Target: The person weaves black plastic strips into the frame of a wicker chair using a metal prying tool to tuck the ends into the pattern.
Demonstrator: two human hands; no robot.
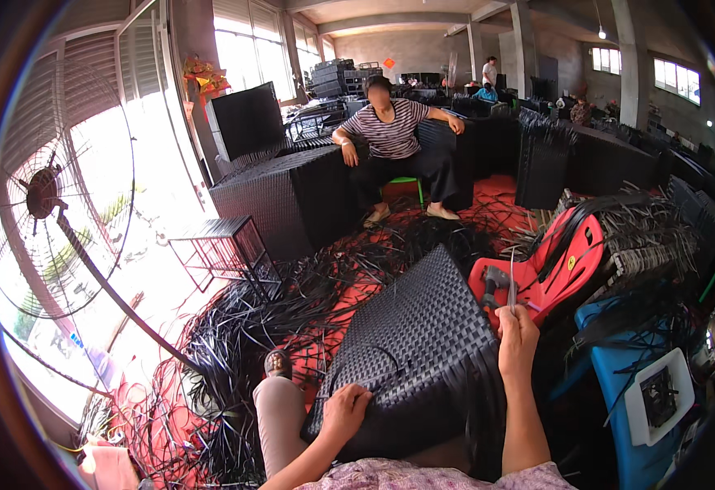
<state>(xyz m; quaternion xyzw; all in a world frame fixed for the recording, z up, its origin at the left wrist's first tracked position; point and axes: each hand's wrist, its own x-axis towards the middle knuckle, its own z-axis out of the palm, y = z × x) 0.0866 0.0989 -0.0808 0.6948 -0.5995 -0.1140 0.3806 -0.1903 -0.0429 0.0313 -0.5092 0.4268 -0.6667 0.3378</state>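
So the big woven black panel point(423, 343) sits bottom center of the frame, propped on the person's lap and tilting up toward the middle. Left hand point(344, 412) is at the panel's lower left corner, fingers curled together over the edge and a loose strand there. Right hand point(518, 336) is up at the panel's right edge, fingers pinched shut on a thin pale strip point(512, 282) that sticks straight up. Just beyond that hand there's a red plastic chair point(566, 261) lying tilted with some grey tool point(495, 282) on it. Loose black strips point(243, 327) cover the floor left of center. Another person in a striped shirt point(392, 131) sits at upper center, and a big fan point(47, 196) fills the left side.
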